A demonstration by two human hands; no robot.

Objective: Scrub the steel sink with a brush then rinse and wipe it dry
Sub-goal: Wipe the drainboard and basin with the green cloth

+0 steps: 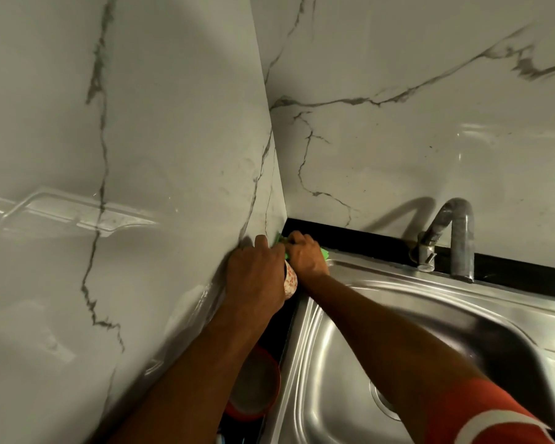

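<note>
The steel sink (pixel 382 331) is sitting in the lower right of your view, set into a dark bench (pixel 382 241) that's running along the marble wall (pixel 398 139). The basin is looking shiny and dry from here, no suds or standing water that I can spot, and the drain (pixel 385 403) is peeking out from under your right arm.

So I'd say you're not actually scrubbing yet, you're gearing up in the back left corner. Your right hand (pixel 306 256) is curling its fingers over something bright green (pixel 324 252) right at the sink's rim; could be the brush or a scouring pad, too covered to tell. Your left hand (pixel 257 270) is wrapping around a small white container with red print (pixel 290 280), probably cleaner, label unreadable.

My guess for the next move: get some of whatever's in that container onto the green thing or into the basin, park it, then start working the steel. You'll need to bring both hands out of that tight corner first.

Further out, the curved tap (pixel 455 238) is standing at the back edge with nothing running, and a red-rimmed bowl (pixel 253 384) is resting on the bench to the left of the sink under your left forearm.
</note>
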